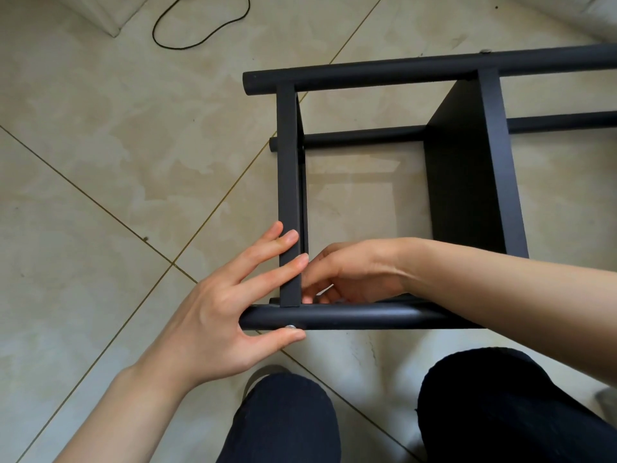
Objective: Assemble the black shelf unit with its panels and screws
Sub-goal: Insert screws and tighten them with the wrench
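left hand (213,315): spread, steadying panel (289,195), thumb by screw (289,326) | right hand (347,272): curled, grip unclear

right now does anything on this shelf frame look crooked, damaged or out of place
Nothing looks damaged or crooked. The end panel meets the near tube squarely. The screw shows beside the left hand thumb; whether it is fully seated cannot be told. A black cable lies loose on the floor, well away.

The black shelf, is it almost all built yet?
Partly. Two panels already stand between the black poles. In hand: the left hand steadies the nearer panel by a silver screw, while the right hand works behind that joint. Left to do: I can't tell how many screws remain.
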`<action>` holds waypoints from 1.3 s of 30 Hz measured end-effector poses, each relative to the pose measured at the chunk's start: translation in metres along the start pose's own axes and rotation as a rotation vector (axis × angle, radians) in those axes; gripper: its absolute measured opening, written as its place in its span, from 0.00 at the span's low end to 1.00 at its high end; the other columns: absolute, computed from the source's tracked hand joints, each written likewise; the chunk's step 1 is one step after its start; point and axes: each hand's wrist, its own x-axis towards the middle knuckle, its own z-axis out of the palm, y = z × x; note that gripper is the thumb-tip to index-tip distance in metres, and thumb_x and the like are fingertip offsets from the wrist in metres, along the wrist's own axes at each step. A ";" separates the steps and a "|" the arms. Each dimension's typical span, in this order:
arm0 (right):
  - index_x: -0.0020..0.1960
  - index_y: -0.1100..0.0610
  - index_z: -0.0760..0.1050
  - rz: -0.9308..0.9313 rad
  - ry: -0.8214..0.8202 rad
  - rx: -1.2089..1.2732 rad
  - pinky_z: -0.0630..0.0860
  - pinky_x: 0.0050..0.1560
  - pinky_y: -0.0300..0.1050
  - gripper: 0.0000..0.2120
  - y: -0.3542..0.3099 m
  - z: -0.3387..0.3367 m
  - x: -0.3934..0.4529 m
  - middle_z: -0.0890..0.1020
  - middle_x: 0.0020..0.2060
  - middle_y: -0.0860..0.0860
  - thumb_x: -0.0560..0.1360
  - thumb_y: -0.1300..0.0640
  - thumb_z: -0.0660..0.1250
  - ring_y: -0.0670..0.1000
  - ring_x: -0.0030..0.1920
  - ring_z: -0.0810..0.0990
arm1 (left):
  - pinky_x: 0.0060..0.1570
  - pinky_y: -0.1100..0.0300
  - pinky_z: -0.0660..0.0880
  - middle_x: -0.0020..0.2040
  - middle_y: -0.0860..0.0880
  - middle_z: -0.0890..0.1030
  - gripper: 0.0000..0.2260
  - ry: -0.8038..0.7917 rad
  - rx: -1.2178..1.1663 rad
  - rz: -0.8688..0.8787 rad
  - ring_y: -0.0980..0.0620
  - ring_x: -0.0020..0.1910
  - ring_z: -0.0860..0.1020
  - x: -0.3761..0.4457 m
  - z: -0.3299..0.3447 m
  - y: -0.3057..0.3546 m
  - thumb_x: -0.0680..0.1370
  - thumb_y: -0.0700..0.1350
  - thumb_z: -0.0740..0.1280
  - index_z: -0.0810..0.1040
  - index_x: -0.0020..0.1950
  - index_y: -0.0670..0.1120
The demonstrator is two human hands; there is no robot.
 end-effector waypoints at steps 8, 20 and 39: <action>0.41 0.56 0.81 0.009 0.043 -0.031 0.74 0.47 0.43 0.07 0.002 0.000 0.001 0.80 0.34 0.51 0.77 0.60 0.67 0.47 0.36 0.78 | 0.73 0.61 0.66 0.77 0.48 0.67 0.31 0.007 -0.007 -0.008 0.48 0.78 0.63 -0.001 0.001 0.001 0.73 0.55 0.74 0.72 0.74 0.46; 0.45 0.57 0.81 0.001 0.043 -0.041 0.75 0.45 0.41 0.05 0.001 0.001 0.001 0.80 0.36 0.51 0.78 0.58 0.68 0.47 0.36 0.78 | 0.73 0.63 0.65 0.78 0.49 0.67 0.31 0.005 -0.017 -0.015 0.48 0.79 0.63 -0.001 0.001 0.001 0.73 0.55 0.74 0.72 0.74 0.46; 0.40 0.55 0.80 0.031 0.007 -0.071 0.71 0.46 0.41 0.10 -0.005 -0.005 -0.007 0.78 0.35 0.50 0.79 0.57 0.66 0.47 0.36 0.74 | 0.72 0.64 0.64 0.78 0.50 0.66 0.33 0.007 -0.027 -0.016 0.48 0.79 0.63 -0.001 0.001 -0.001 0.73 0.55 0.74 0.70 0.75 0.48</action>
